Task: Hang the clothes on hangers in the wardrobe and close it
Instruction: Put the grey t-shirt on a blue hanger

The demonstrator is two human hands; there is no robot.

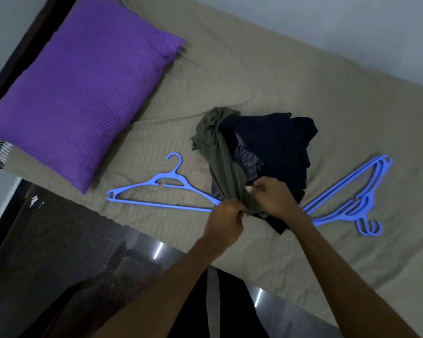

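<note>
Bare sheet [266, 76] beyond the clothes pile [274, 152]; blue hangers [156, 189] flank it.

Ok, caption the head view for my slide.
Both hands, left and right, grip an olive garment over dark clothes, blue hangers alongside on the bed.

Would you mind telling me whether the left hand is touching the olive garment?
Touching: the head view shows the left hand gripping the bunched end of the olive garment.

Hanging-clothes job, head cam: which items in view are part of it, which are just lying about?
Part of the job:
- olive garment, gripped by left hand and right hand
- dark clothes pile
- single blue hanger, left of the pile
- stack of blue hangers, right of it

Lying about:
- purple pillow
- bed sheet
</note>
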